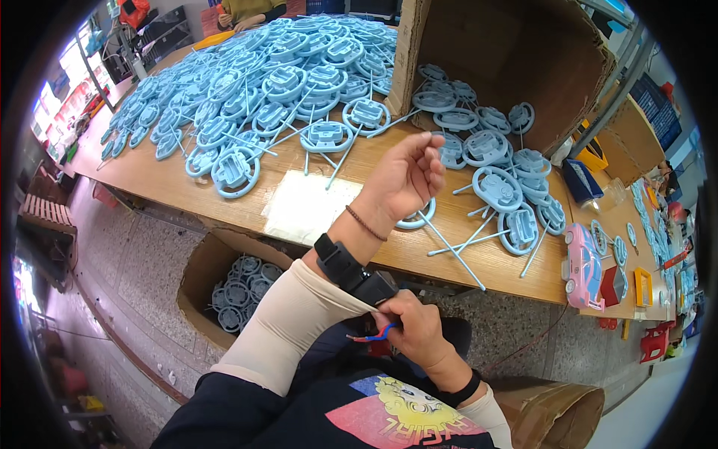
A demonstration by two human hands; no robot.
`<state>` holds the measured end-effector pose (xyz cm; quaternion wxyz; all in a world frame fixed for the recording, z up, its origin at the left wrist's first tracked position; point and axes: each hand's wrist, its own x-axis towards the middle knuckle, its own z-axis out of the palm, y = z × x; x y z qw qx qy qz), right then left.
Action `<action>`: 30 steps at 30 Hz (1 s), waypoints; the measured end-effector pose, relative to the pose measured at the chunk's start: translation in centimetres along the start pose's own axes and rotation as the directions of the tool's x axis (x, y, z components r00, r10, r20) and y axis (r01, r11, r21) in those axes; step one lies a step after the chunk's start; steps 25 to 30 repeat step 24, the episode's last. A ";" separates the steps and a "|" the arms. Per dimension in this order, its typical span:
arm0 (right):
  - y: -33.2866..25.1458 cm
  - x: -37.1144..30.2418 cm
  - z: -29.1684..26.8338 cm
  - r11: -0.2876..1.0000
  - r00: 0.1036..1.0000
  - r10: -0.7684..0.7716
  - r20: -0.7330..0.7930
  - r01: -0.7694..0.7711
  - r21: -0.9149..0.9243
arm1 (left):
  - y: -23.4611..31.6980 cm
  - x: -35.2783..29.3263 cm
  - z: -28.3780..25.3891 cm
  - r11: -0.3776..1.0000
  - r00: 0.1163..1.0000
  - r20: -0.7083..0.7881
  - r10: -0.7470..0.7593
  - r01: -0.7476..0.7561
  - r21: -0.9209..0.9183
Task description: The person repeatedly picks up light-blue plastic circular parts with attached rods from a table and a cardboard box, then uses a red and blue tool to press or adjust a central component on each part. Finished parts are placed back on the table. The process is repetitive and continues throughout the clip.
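Observation:
My left forearm reaches up over the table's near edge, with my left hand (410, 178) palm up, its fingers loosely curled and nothing in it. A black strap with a small black device (374, 287) circles that wrist, above the cuff of a beige sleeve (299, 318). Below, my right hand (416, 329) pinches the cuff beside the device. A blue and red cord (372, 337) shows by its thumb; whether it is held I cannot tell. Nearest to my left hand is a light blue toy steering wheel (419, 217) with a stem, partly hidden behind the wrist.
A large heap of light blue wheels (284, 82) covers the table's far left. More lie in a tipped cardboard box (508, 45). Another box (206, 262) of wheels stands on the floor. A pink toy car (582, 266) sits right. Across the table is another person (250, 15).

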<state>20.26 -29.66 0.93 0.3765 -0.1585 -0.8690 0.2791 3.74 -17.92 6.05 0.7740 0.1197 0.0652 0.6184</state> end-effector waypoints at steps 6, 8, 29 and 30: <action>0.3 0.0 0.2 0.990 0.975 0.124 -0.184 -0.110 0.084 | 1.1 0.5 -0.2 0.976 0.991 -0.035 0.127 -0.119 0.181; 0.6 -1.0 -0.5 0.942 0.929 0.322 -0.182 -0.295 0.158 | 1.3 0.1 -0.6 0.931 0.987 -0.079 0.143 -0.106 0.350; 2.0 -3.5 -2.5 0.667 0.730 0.675 -0.113 -0.537 0.517 | 3.1 0.4 -2.3 -0.702 0.952 -0.122 -0.281 -0.117 0.702; 2.0 -3.5 -2.5 0.667 0.730 0.675 -0.113 -0.537 0.517 | 3.1 0.4 -2.3 -0.702 0.952 -0.122 -0.281 -0.117 0.702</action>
